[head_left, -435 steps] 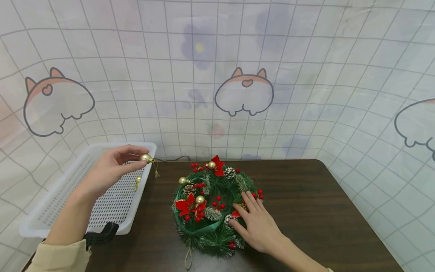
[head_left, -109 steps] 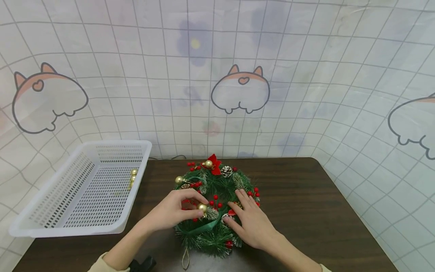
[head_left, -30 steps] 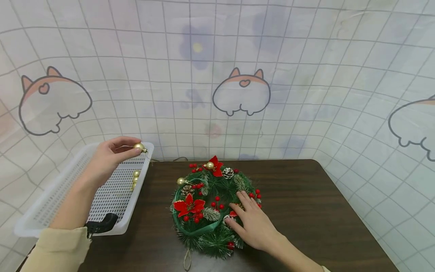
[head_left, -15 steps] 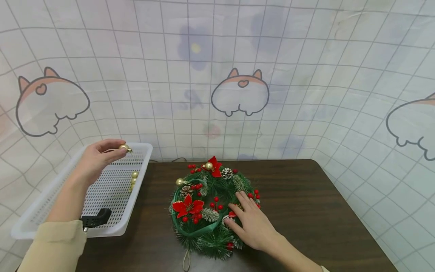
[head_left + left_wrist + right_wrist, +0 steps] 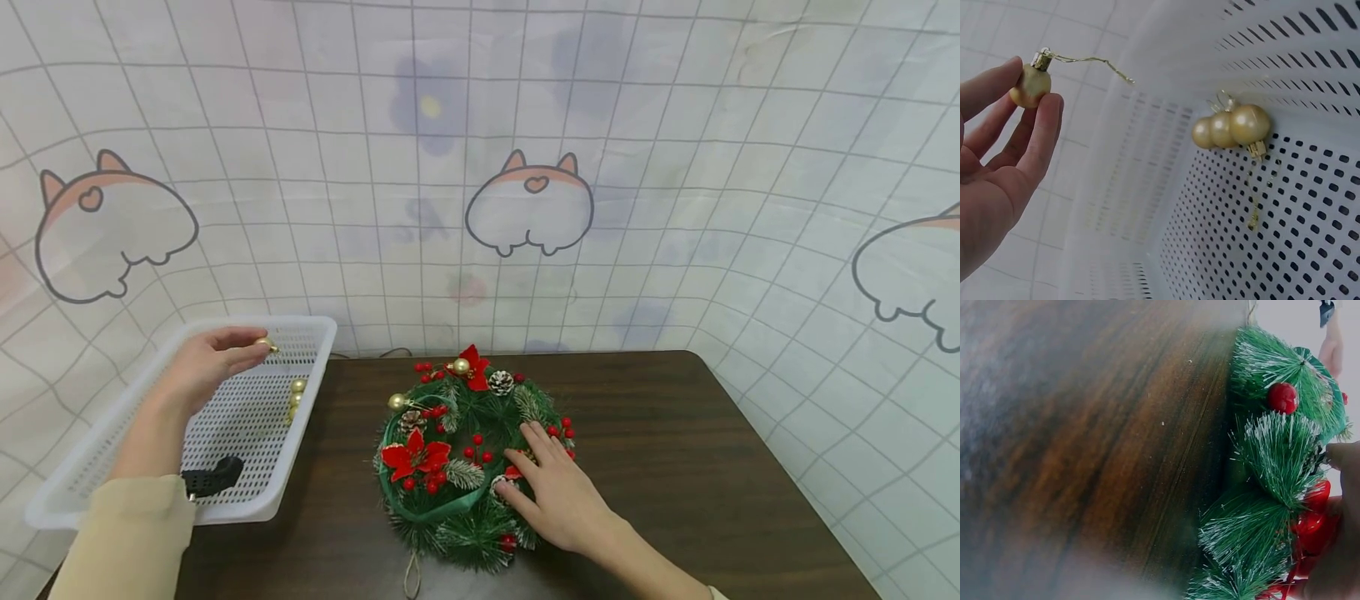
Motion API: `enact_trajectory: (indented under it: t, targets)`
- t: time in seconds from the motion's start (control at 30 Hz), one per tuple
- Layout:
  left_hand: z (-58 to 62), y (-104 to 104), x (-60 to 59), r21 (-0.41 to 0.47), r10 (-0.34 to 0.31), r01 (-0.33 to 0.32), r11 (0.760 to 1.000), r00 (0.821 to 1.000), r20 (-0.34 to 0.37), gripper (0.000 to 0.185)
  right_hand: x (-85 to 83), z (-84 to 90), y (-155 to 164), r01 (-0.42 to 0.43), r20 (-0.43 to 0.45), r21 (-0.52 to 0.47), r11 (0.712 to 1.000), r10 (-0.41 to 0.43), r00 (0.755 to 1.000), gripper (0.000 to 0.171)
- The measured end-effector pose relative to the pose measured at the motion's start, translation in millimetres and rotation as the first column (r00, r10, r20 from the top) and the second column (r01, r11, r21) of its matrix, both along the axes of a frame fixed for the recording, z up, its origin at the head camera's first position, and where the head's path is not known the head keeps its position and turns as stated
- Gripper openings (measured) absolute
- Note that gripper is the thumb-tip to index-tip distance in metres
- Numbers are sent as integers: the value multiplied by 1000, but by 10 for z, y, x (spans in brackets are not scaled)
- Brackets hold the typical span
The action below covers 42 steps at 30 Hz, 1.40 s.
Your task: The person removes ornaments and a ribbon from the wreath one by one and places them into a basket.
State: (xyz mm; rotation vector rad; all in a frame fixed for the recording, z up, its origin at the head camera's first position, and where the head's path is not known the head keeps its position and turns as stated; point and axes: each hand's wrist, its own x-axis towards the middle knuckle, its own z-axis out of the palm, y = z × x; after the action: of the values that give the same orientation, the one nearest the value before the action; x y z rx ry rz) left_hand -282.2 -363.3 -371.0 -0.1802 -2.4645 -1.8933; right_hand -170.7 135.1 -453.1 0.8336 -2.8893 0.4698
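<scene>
My left hand [image 5: 210,367] pinches a small gold Christmas ball [image 5: 1032,87] between thumb and fingers, above the far part of a white plastic basket [image 5: 330,346]. A thin gold string trails from the ball's cap. Inside the basket, against its right wall, lie 3 gold balls [image 5: 1250,124]. On the table is a green Christmas wreath [image 5: 476,533] with red poinsettias [image 5: 415,457], berries and pine cones. Gold balls [image 5: 461,366] sit at its top and upper left. Spread over the wreath's right side, my right hand [image 5: 558,496] rests with extended fingers, covering some decorations.
A dark wooden table [image 5: 675,467] carries the wreath and basket. Behind it hangs a white grid-patterned cloth [image 5: 660,208]. A cord [image 5: 393,351] runs along the back edge. A twine loop [image 5: 412,575] sticks out at the wreath's front.
The gold ball by the lower-left poinsettia has left the wreath since the earliest frame. Over the last second, my left hand moved left and lowered with its ball. My right hand stayed put.
</scene>
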Motion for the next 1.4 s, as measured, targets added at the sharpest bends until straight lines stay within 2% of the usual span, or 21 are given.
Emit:
enact_trajectory:
  t: [0.1,0.37,0.6,0.8,1.03,1.27,1.4]
  targets:
    - [-79,-37,-48,-121,24,-18,992,999,44,54,0,-4,0,1,1,-1,1000,-1,1000,63]
    - [-242,-50,-108,-245,17,11,969,994,112,53,-1,-8,3,2,0,3,1000,-2,1000,64]
    - [-349,-31,-166,-314,-41,84,946,989,142,47,-5,-14,7,5,2,3,1000,-5,1000,62]
    - [-424,-9,-198,-369,-35,99,924,984,177,45,-9,-13,7,7,-2,3,1000,-7,1000,64]
    - [-501,4,-213,-393,-29,134,910,964,263,39,-4,-1,4,4,-7,1,1000,-4,1000,62]
    - [-512,-2,-235,-528,29,127,840,960,278,35,-5,-4,-1,0,0,-2,1000,0,1000,62]
    - [-538,5,-264,-546,39,131,828,957,288,34,-9,-11,-3,2,-4,-2,1000,-2,1000,62]
